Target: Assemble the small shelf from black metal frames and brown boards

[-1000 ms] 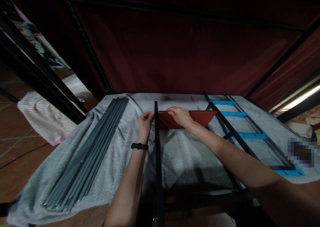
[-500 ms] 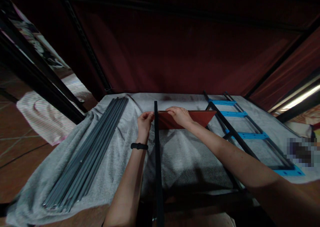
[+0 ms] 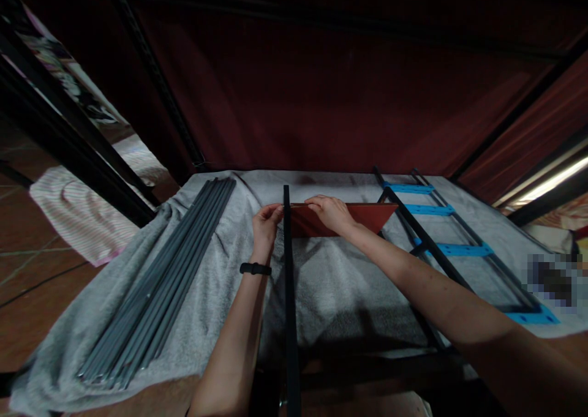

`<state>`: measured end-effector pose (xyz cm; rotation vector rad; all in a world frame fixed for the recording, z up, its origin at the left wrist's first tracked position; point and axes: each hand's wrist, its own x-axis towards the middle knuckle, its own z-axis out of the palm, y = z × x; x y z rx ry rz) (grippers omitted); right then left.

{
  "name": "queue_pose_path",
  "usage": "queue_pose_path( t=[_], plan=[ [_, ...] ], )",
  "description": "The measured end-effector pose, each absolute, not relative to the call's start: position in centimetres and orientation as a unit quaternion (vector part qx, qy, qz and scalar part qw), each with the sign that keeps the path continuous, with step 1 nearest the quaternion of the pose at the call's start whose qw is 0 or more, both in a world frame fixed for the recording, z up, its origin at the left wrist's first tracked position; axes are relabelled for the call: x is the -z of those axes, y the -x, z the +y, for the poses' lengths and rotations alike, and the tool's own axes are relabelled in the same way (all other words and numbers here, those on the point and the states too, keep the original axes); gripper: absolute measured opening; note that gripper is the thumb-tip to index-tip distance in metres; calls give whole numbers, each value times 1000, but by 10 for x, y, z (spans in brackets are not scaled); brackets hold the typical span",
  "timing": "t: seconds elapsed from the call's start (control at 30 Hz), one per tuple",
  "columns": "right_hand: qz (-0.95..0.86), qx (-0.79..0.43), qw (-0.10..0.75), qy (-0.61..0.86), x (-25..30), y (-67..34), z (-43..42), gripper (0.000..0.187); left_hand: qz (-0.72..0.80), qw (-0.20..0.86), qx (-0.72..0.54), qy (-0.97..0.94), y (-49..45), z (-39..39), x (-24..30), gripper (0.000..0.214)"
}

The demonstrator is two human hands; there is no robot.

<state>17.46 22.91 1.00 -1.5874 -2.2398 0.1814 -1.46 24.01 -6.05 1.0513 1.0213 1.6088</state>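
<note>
A reddish-brown board spans between a black metal upright on its left and a slanting black frame bar on its right. My right hand grips the board's top edge near its left end, fingers bent over it. On the outer side of the upright, my left hand is closed in a pinch level with the board's edge. Whatever lies between those fingertips is too small to make out. A black band circles my left wrist.
A bundle of grey metal tubes lies on the grey towel at left. To the right are black frames with blue strips. Dark red fabric hangs behind. A striped cloth drapes at far left.
</note>
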Motion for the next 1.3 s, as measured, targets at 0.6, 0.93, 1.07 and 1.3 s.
queue_pose_path(
  t=[0.6, 0.93, 1.07, 1.3],
  plan=[
    [-804, -61, 198, 557, -8, -176, 230, 30, 416, 468, -656, -422, 14, 239, 56, 21],
    [-803, -59, 194, 560, -9, -176, 229, 30, 431, 426, -646, -463, 15, 243, 58, 15],
    [-804, -56, 192, 560, -10, -175, 229, 30, 418, 466, -648, -434, 15, 240, 56, 22],
    [-800, -58, 194, 565, -9, -175, 229, 30, 435, 451, -643, -441, 15, 241, 56, 20]
  ],
)
